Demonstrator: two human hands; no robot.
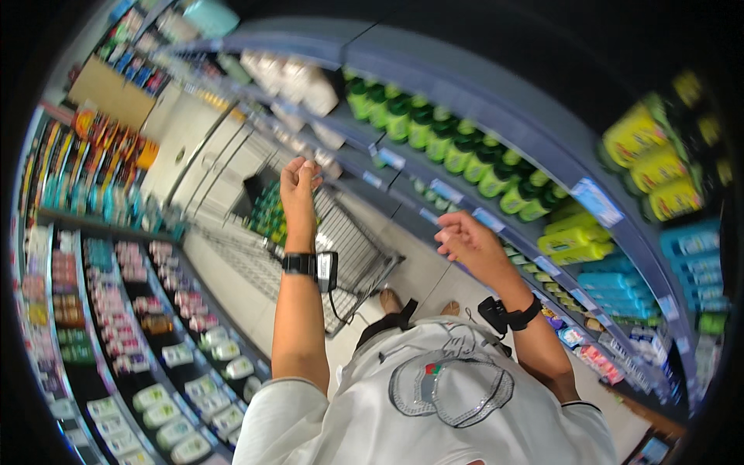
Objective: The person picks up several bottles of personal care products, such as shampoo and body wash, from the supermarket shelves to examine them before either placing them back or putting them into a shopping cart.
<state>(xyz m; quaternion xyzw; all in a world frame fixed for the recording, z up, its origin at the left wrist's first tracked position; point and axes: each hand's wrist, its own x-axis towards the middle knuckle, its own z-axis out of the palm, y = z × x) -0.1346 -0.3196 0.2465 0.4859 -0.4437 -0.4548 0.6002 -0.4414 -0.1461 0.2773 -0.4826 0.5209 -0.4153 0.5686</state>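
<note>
My left hand (300,177) is raised above a wire shopping cart (349,244), its fingers loosely curled with no object seen in them. Green bottles (270,212) lie in a dark container inside the cart. My right hand (465,235) hovers beside the shelf edge, fingers part bent, and nothing shows in its grasp. Close to it on the shelf stands a row of green bottles with dark green caps (442,139). Both wrists wear black straps with small devices.
Yellow-green packs (575,238) and blue packs (619,288) fill the shelving on the right. Across the aisle, a curved-looking shelf unit holds pink packages (116,317) and white-green ones (174,430). A cardboard box (110,90) stands at the far upper left.
</note>
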